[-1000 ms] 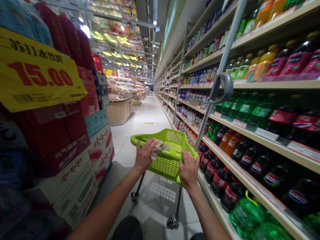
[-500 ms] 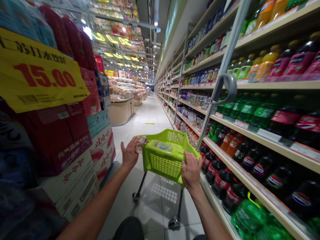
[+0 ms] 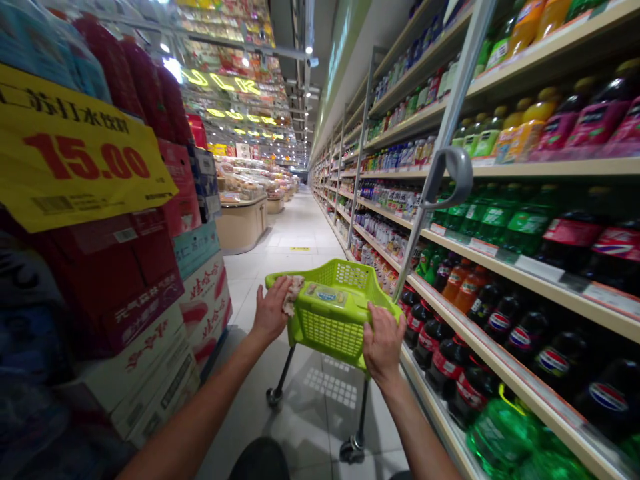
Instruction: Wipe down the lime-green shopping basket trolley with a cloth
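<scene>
A small lime-green shopping cart with a perforated basket stands on wheeled legs in front of me. My left hand holds a crumpled, pale patterned cloth against the left end of the cart's handle. The fingers curl over the cloth, so part of it is hidden. At the right end, my right hand grips the handle, its fingertips over the top edge. A label sits on the middle of the handle. I see nothing inside the visible part of the basket.
Drink shelves run along the right, with a grey loop handle sticking out from a post. Stacked drink cartons under a yellow price sign stand close on the left. A tiled aisle leads ahead past a display counter.
My left hand and the cloth have shifted slightly right along the handle, toward its middle. My right hand stays at its end, and the cart has barely moved.
</scene>
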Action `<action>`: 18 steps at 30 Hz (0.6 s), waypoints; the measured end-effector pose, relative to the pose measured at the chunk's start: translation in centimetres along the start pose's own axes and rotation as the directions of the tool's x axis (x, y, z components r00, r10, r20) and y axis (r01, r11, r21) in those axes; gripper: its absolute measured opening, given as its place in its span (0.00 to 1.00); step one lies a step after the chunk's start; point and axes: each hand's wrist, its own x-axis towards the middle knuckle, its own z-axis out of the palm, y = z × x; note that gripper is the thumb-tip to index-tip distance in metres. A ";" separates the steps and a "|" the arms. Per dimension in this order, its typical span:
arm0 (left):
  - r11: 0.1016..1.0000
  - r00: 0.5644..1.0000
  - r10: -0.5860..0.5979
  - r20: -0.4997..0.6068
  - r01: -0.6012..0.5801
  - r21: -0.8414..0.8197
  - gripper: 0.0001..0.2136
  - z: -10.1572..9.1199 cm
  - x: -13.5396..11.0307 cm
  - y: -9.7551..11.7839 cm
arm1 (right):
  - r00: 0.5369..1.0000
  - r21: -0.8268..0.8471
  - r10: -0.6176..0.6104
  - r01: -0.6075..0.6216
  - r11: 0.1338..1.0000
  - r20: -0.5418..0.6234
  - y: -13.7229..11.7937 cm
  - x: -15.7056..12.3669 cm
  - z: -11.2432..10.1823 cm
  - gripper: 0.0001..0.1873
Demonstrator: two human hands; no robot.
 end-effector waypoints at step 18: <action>0.998 0.993 -0.005 -0.115 -0.003 -0.069 0.15 1.5 1.3 2.7 | 0.999 -0.016 -0.025 0.025 1.000 0.021 0.3 0.1 0.2 0.20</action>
